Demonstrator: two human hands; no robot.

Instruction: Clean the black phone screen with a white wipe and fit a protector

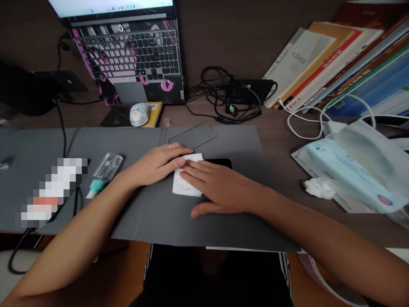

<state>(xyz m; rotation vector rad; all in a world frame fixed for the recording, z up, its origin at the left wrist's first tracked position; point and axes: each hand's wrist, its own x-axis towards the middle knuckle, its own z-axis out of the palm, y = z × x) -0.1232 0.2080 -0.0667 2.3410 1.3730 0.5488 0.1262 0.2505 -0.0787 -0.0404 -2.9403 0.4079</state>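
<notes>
A folded white tissue (187, 187) lies over part of a dark-screened phone (223, 162) on the grey desk mat. My right hand (220, 185) rests flat across the tissue and phone, fingers stretched to the left and thumb spread toward me. My left hand (159, 164), with a ring on one finger, reaches in from the left. Its fingers are extended, and its thumb touches the tissue beside my right fingertips. Most of the phone is hidden under the tissue and right hand. Just beyond my left fingers lies a thin, clear, black-edged screen protector (196, 134).
On the mat's left are a clear bottle with a teal neck (107, 168) and a second phone (54, 196), its screen blurred. Behind stand a laptop (131, 55), a mouse (139, 114) and tangled cables (220, 102). Books (332, 64), a tissue pack (351, 170) and crumpled tissue (319, 188) are right.
</notes>
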